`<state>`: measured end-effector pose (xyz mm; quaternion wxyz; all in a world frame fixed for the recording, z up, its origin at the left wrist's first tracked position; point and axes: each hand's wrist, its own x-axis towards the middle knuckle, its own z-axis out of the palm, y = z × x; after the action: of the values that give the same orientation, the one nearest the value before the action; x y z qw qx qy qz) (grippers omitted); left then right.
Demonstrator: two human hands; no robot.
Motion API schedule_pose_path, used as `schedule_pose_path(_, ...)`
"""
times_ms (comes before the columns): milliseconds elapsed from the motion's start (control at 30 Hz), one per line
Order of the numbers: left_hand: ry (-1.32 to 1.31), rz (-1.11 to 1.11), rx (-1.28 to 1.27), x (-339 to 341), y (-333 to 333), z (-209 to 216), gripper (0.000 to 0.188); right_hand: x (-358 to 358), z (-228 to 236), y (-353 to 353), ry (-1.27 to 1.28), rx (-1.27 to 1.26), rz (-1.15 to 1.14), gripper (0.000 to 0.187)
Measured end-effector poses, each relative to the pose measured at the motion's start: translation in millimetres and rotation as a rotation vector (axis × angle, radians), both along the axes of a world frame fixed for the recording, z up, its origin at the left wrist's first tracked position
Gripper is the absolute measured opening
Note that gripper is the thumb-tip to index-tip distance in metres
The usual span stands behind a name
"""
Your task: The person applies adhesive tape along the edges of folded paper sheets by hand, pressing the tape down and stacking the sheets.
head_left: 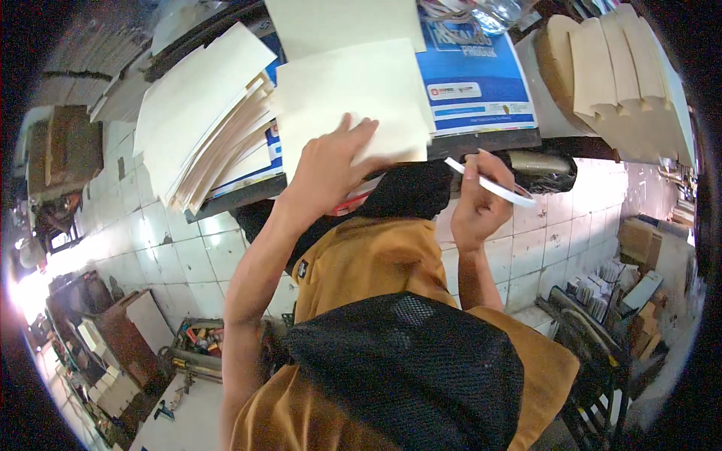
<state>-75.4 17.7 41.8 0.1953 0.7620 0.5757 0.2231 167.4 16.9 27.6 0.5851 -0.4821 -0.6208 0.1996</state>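
My left hand (331,167) lies with its fingers spread on the near part of a cream paper sheet (353,86). It presses on the paper without gripping it. My right hand (483,197) is closed around a narrow white roll of tape (492,185), held off the table's front edge, to the right of the sheet. Another cream sheet (342,22) reaches out beyond the first one. Under the sheets lies a blue printed poster (481,90). A fanned stack of cream paper pieces (214,113) rests left of my left hand.
Folded cream paper pieces (617,68) stand in a bundle at the far right of the table. Clear plastic (496,13) lies at the back. Below is a white tiled floor (526,244), with a crate of small items (201,338) at lower left and a black chair (594,353) at right.
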Motion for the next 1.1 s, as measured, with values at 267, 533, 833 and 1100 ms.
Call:
schedule_pose_path(267, -0.760, 0.867, 0.432, -44, -9, 102, 0.026, -43, 7, 1, -0.108, -0.075, 0.137, 0.035)
schedule_pose_path(533, 0.083, 0.644, 0.983, -131, -53, 77, 0.029, -143, -17, -8, -0.135, -0.047, 0.496, 0.079)
schedule_pose_path(833, 0.021, 0.754, 0.531, -97, -84, 15, 0.054, -171, -27, -16, -0.317, -0.074, 0.468, 0.078)
schedule_pose_path(1100, -0.115, 0.594, 0.330, -38, -116, -51, 0.065, -172, -25, -16, -0.335, -0.069, 0.495, 0.073)
